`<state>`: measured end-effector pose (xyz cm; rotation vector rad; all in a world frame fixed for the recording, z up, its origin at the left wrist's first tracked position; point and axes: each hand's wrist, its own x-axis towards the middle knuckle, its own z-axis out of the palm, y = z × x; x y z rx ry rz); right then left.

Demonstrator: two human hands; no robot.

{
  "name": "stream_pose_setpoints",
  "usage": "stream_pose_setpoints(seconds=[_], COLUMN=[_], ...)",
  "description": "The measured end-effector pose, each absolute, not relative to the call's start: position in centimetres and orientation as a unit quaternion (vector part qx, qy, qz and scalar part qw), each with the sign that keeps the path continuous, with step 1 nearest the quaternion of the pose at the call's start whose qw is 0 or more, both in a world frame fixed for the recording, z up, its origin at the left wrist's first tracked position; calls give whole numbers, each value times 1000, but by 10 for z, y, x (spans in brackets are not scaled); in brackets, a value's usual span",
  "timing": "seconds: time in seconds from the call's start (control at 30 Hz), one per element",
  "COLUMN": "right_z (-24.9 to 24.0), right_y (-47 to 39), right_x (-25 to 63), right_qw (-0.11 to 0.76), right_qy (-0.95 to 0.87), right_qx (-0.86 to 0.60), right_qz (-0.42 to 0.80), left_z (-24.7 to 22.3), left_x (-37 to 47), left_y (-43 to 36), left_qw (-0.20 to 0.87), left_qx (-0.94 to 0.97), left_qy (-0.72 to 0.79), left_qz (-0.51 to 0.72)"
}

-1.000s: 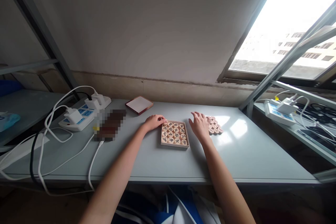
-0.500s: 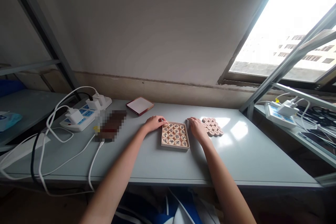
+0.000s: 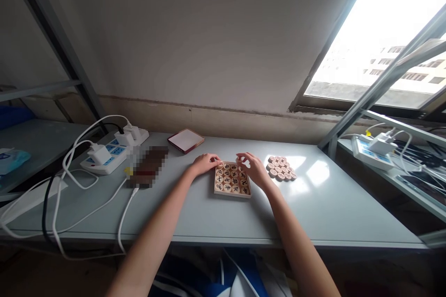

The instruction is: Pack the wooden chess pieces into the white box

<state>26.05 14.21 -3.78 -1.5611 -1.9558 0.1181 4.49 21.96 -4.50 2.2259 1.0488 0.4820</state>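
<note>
A square, shallow box (image 3: 232, 194) on the desk holds rows of round wooden pieces with dark characters. At its upper left corner, my left hand (image 3: 205, 164) has its fingertips on a round piece (image 3: 220, 165). Over the box's upper right corner is my right hand (image 3: 251, 166), thumb and fingers curled close together; whatever is between the fingertips is too small to make out. To the right of the box lies a flat cluster of round pieces with reddish characters (image 3: 282, 168).
Behind my left hand lies a dark red-edged box lid (image 3: 186, 140). Power strips with plugs (image 3: 104, 160) and loose white cables (image 3: 121, 222) occupy the left side. A blurred brown object (image 3: 148, 167) sits near them. Another power strip (image 3: 372, 152) is on the right shelf.
My right hand has moved left, from beside the box to over its upper right corner. My left hand has stayed at the upper left corner.
</note>
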Motion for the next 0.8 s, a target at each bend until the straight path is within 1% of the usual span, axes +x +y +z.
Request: stream_pose_setpoints(seconds=[0.13, 0.27, 0.8], right_z=[-36, -37, -40], right_y=[139, 137, 138], right_x=[239, 230, 234], right_qw=[291, 273, 292], right_qy=[-790, -806, -792], right_qx=[-535, -522, -529], right_qz=[74, 53, 89], left_z=[-43, -40, -37], left_x=[45, 46, 45], left_y=[218, 217, 215], left_qw=[312, 310, 313], left_qx=[840, 841, 840], left_qy=[405, 405, 407], left_qz=[181, 180, 175])
